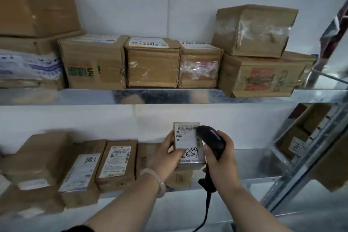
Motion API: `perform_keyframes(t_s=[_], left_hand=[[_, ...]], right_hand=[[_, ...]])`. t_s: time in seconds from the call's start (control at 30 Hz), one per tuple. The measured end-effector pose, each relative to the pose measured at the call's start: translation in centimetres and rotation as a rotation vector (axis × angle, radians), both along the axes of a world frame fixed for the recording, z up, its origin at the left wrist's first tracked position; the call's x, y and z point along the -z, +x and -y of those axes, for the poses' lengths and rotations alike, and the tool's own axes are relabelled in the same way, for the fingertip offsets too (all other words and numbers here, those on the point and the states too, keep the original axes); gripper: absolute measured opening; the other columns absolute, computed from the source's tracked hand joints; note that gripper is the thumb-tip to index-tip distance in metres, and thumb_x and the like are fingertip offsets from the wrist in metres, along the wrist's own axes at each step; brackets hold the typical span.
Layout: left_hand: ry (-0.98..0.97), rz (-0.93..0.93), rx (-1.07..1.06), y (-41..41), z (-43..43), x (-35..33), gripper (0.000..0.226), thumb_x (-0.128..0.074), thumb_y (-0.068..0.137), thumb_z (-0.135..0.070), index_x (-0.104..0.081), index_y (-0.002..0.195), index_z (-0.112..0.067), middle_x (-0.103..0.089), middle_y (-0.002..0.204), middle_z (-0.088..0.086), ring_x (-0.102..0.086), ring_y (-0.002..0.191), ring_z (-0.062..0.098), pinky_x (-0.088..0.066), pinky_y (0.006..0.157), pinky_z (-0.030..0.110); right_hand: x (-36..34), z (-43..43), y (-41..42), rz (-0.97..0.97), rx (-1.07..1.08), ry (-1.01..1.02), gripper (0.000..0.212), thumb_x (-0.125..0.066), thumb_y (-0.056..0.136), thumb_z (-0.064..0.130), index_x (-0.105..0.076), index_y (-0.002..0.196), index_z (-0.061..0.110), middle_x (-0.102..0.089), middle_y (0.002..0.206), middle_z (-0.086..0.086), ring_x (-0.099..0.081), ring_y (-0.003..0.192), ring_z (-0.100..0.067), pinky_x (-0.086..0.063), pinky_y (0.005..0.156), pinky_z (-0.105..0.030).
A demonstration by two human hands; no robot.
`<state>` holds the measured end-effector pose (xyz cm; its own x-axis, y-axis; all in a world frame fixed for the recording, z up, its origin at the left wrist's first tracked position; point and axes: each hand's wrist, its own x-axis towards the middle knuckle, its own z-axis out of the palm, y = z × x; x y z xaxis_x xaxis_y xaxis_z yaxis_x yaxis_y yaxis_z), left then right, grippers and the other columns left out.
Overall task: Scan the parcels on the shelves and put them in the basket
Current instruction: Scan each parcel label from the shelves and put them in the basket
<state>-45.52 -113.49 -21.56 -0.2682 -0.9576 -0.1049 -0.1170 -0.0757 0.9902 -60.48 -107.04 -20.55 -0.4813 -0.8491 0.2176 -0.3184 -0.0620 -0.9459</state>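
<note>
**Metal racking vs. plain white wall**

Two shiny metal shelves run L to R: the upper shelf (56,97) w/ a reflective front lip, the lower shelf (250,164) beneath it. Behind both is a white wall (122,2) (one vertical panel seam (169,5) approx. mid-frame). At R, a perforated upright post (301,167) slants across. Light is dim, soft and even.

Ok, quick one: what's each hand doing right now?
Left hand: holds a small labelled parcel upright.
Right hand: grips the black barcode scanner, head at the parcel's label.
</note>
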Motion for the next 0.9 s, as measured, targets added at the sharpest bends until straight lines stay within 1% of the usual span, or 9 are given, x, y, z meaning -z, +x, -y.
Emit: perform_keyframes(t_s=[0.1,0.17,0.27,0.4,0.53,0.63,0.7,0.83,0.9], left_hand=[[-0.030,-0.071,-0.059,-0.3,-2.8,-0.6,0.060,-0.062,0.089,-0.007,-0.052,0.135,-0.044,-0.073,0.112,-0.016,-0.071,0.098,0.006,-0.059,0.084,0.027],[-0.054,-0.108,-0.105,-0.3,-4.9,-0.9,0.057,-0.063,0.091,-0.007,-0.053,0.129,-0.048,-0.074,0.104,-0.021,-0.071,0.096,0.004,-0.058,0.083,0.024],[-0.067,-0.160,-0.169,0.0,-7.6,-0.6,0.064,-0.067,0.091,-0.006,-0.046,0.142,-0.037,-0.072,0.118,-0.010,-0.068,0.110,0.013,-0.055,0.097,0.041],[-0.064,-0.188,-0.263,1.6,-10.6,-0.4,0.070,-0.070,0.087,0.000,-0.042,0.145,-0.028,-0.070,0.123,-0.001,-0.067,0.113,0.017,-0.056,0.096,0.041],[-0.025,-0.215,-0.377,4.6,-13.1,-0.3,0.072,-0.076,0.082,-0.002,-0.041,0.137,-0.033,-0.065,0.129,0.004,-0.064,0.117,0.021,-0.058,0.091,0.038],[0.013,-0.244,-0.423,7.7,-14.9,-0.6,0.083,-0.080,0.077,-0.004,-0.038,0.142,-0.033,-0.063,0.128,0.007,-0.064,0.115,0.025,-0.059,0.082,0.037],[0.020,-0.250,-0.444,10.0,-16.2,-1.0,0.087,-0.081,0.070,-0.010,-0.039,0.141,-0.038,-0.063,0.127,0.003,-0.065,0.114,0.023,-0.060,0.073,0.033],[0.043,-0.242,-0.520,15.9,-18.9,-1.1,0.074,-0.073,0.086,-0.004,-0.038,0.139,-0.042,-0.062,0.128,-0.005,-0.065,0.113,0.023,-0.056,0.060,0.023],[0.040,-0.215,-0.597,19.2,-20.4,-0.9,0.074,-0.074,0.085,-0.005,-0.039,0.138,-0.042,-0.063,0.126,-0.001,-0.066,0.112,0.026,-0.058,0.062,0.027]], right_hand=[[-0.1,-2.2,-0.6,-0.023,-0.090,-0.071,0.047,-0.063,0.092,0.018,-0.040,0.124,0.044,-0.066,0.094,0.015,-0.065,0.061,-0.013,-0.055,0.059,-0.029],[-0.2,-3.6,-0.8,-0.024,-0.163,-0.116,0.048,-0.063,0.092,0.015,-0.040,0.125,0.041,-0.063,0.100,0.021,-0.064,0.072,-0.003,-0.051,0.063,-0.016],[-0.3,-5.6,-0.5,-0.014,-0.257,-0.159,0.049,-0.063,0.092,0.013,-0.040,0.120,0.046,-0.059,0.108,0.024,-0.062,0.084,0.005,-0.046,0.068,-0.009],[0.2,-7.4,0.6,0.014,-0.340,-0.161,0.053,-0.065,0.091,0.018,-0.039,0.115,0.058,-0.062,0.104,0.025,-0.064,0.078,-0.007,-0.054,0.069,-0.027],[-0.3,-8.9,3.2,0.012,-0.442,-0.213,0.052,-0.066,0.090,0.016,-0.041,0.117,0.052,-0.054,0.119,0.029,-0.058,0.099,0.009,-0.043,0.076,-0.005],[-0.9,-9.7,6.0,-0.003,-0.517,-0.246,0.053,-0.069,0.087,0.021,-0.040,0.120,0.049,-0.049,0.116,0.040,-0.053,0.104,0.014,-0.039,0.080,-0.001],[-1.1,-10.2,8.2,-0.023,-0.554,-0.282,0.055,-0.071,0.086,0.013,-0.042,0.121,0.043,-0.050,0.113,0.039,-0.051,0.102,0.017,-0.038,0.080,0.000],[-1.2,-11.1,14.0,-0.002,-0.650,-0.291,0.057,-0.070,0.086,0.007,-0.042,0.118,0.046,-0.052,0.116,0.026,-0.053,0.100,0.018,-0.039,0.081,-0.001],[-1.0,-11.5,17.2,0.008,-0.714,-0.268,0.056,-0.072,0.085,0.015,-0.043,0.119,0.050,-0.053,0.117,0.027,-0.058,0.098,0.008,-0.048,0.085,-0.013]])
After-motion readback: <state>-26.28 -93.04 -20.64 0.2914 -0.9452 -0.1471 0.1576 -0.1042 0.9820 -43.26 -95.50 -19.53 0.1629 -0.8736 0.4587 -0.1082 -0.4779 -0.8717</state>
